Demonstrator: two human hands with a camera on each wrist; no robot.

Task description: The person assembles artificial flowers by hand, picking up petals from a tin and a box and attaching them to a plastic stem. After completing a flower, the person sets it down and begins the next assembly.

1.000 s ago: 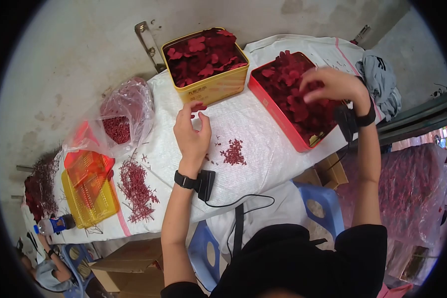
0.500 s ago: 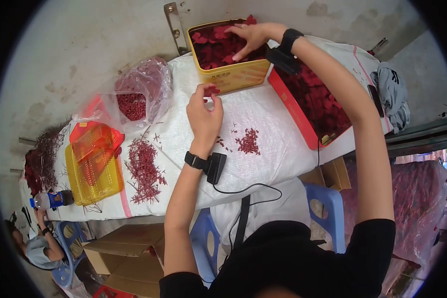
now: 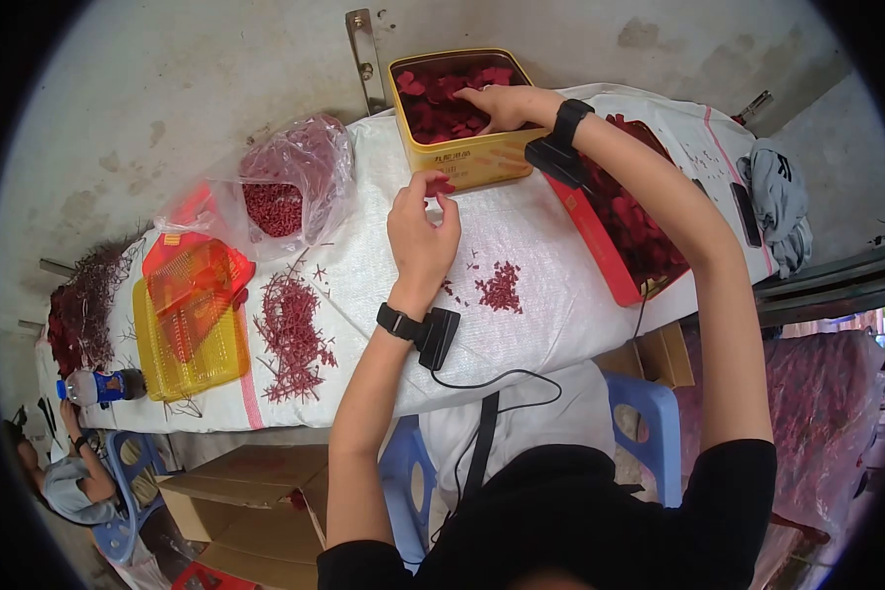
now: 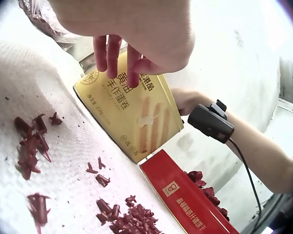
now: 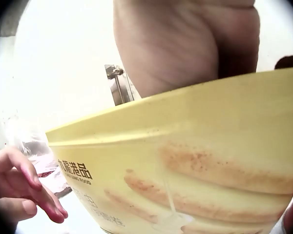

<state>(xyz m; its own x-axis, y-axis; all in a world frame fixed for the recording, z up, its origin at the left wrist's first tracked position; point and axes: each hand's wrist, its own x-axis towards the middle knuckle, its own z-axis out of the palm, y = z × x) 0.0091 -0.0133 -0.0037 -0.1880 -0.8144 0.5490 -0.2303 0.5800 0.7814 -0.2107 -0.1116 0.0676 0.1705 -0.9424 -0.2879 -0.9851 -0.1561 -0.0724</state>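
Note:
My left hand point(image 3: 423, 236) hovers in front of the yellow tin point(image 3: 472, 162), its fingers loosely bent and reddish at the tips; the left wrist view shows nothing between them. Over the tin's rim reaches my right hand point(image 3: 509, 106), thumb and fingers spread on the dark red petals point(image 3: 442, 113); its fingertips are partly hidden. The right wrist view shows that hand point(image 5: 185, 44) behind the tin's wall point(image 5: 185, 146). A red tin point(image 3: 600, 236) of similar petals stands to the right, under my right forearm. Small red bits point(image 3: 500, 287) lie on the white cloth point(image 3: 551, 324).
A plastic bag point(image 3: 315, 167) of red bits, a yellow basket point(image 3: 192, 339) with red ones on it, and a pile of red stems point(image 3: 290, 334) are on the left. Further left are a bottle point(image 3: 98, 385) and another person point(image 3: 74, 487). A phone point(image 3: 744, 214) lies at the right.
My right hand has moved left from above the red tin into the yellow tin, and now sits lower in it. My left hand keeps its bent pose near the yellow tin.

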